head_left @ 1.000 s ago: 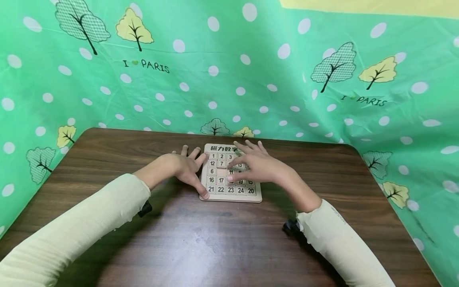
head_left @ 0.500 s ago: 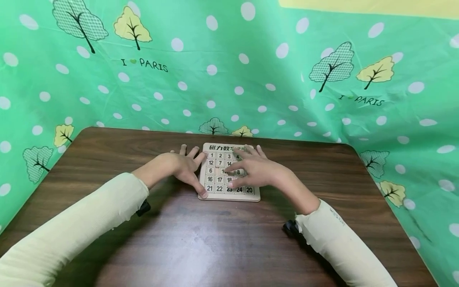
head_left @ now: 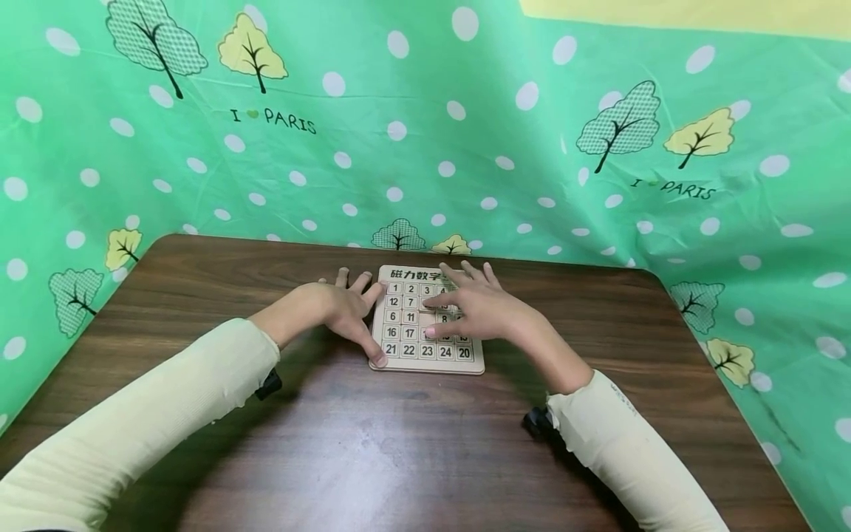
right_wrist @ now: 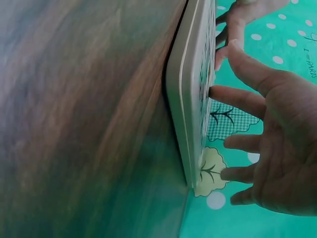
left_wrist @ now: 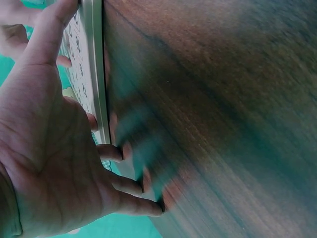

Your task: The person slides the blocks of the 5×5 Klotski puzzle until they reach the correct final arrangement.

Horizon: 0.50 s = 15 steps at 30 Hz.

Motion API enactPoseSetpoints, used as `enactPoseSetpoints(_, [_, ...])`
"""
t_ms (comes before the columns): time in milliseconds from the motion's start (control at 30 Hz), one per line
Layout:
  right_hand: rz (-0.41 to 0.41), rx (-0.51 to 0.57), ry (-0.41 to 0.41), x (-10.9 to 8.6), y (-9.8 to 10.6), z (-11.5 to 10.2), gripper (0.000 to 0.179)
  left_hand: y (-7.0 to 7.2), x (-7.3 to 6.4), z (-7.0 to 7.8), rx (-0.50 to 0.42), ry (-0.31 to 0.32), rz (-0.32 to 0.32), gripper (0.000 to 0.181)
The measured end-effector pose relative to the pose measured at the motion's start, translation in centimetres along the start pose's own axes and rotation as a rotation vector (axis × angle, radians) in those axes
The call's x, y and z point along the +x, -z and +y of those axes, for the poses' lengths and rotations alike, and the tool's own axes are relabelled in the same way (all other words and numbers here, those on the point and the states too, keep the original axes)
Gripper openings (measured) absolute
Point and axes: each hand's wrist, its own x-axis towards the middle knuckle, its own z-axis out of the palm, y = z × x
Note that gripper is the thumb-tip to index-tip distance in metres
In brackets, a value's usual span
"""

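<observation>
A wooden sliding number puzzle lies flat on the table, with numbered tiles in rows below a line of printed characters. My left hand is spread along its left side. The thumb rests on the lower left corner and the index finger reaches the left edge; in the left wrist view the other fingertips touch the tabletop. Over the puzzle's right part is my right hand, its index fingertip at a tile in the second row. A tile-free gap shows right of tile 11. Several right-hand tiles are hidden.
The dark wood table extends around the puzzle. Behind and beside it hangs a green dotted cloth printed with trees. Both forearms wear pale sleeves, with a dark device under the right wrist.
Tile 11 has slid one place left, and the gap has shifted from left of it to its right. My right index finger moved left with it, then back right and up. The left hand stays put.
</observation>
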Motion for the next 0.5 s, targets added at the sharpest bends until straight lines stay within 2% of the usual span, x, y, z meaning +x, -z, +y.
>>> enactPoseSetpoints(167, [-0.021, -0.013, -0.018, 0.1, 0.1, 0.0, 0.067, 0.1, 0.1, 0.1, -0.005, 0.000, 0.002, 0.157])
enactPoseSetpoints(500, [-0.057, -0.056, -0.015, -0.3, 0.2, -1.5, 0.069, -0.1, 0.0, -0.1, -0.013, -0.007, 0.018, 0.158])
